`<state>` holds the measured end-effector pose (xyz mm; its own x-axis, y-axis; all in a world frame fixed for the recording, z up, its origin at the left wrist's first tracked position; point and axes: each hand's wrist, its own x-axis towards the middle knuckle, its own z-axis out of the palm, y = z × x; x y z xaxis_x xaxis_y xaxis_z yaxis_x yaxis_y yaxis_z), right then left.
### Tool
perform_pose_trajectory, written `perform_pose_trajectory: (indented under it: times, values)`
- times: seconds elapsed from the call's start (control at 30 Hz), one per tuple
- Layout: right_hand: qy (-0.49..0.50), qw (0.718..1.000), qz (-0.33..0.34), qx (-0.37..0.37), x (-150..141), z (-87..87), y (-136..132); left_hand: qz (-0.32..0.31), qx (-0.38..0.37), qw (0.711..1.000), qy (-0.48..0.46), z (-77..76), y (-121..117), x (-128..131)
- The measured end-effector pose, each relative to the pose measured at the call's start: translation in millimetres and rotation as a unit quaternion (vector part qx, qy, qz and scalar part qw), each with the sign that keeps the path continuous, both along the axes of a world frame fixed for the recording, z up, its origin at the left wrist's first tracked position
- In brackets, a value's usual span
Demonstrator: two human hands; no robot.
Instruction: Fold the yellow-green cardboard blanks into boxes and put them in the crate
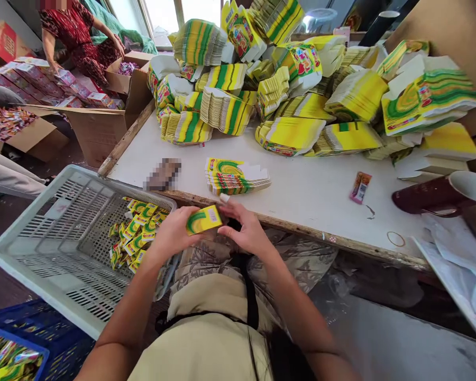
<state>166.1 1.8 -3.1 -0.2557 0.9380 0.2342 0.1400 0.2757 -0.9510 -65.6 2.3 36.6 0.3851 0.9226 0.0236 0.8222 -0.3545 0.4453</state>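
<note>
My left hand (173, 233) grips a small yellow and green carton (203, 220) above my lap, just off the table's front edge. Close to the carton's right end is my right hand (246, 226), its thumb and fingers apart with nothing visible between them. A fingertip of it has a white covering. Beyond my hands, a fanned stack of flattened cartons (234, 177) lies on the white table (301, 185). To my left, a pale plastic crate (63, 254) has many yellow-green cartons (137, 230) heaped at its far end.
Bundles of flat cartons (226, 108) are piled along the table's back. A wrapped sachet (360, 188), a maroon mug (432, 198) and a rubber band (395, 239) lie at right. A blue crate (59, 338) stands lower left. Another person (79, 37) works among cardboard boxes (99, 132).
</note>
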Motion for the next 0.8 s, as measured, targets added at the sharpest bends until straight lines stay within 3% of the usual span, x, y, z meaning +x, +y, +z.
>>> perform_pose_trajectory:
  times: [0.07,0.17,0.27,0.4,0.57,0.7,0.8]
  values:
    - [-0.032,0.997,-0.069,0.028,7,3.5,16,0.009,-0.03,0.997,0.077,6.0,0,-35]
    - [-0.135,0.967,-0.19,0.102,16,4.5,51,0.091,-0.024,0.974,0.204,14.4,-3,-86]
    - [-0.24,0.936,-0.232,0.112,20,1.0,85,0.138,-0.023,0.972,0.191,14.4,-8,-105]
    - [-0.345,0.915,-0.189,0.088,18,-2.9,106,0.059,-0.096,0.992,0.052,0.4,-11,-76]
    - [-0.37,0.905,-0.195,0.08,18,5.7,105,-0.037,-0.166,0.982,-0.085,-14.5,-1,-17]
    - [-0.239,0.945,-0.207,0.089,17,17.9,87,-0.033,-0.207,0.938,-0.276,-26.4,9,24]
    - [-0.073,0.987,-0.142,0.035,8,22.1,57,0.045,-0.158,0.866,-0.472,-31.1,15,52]
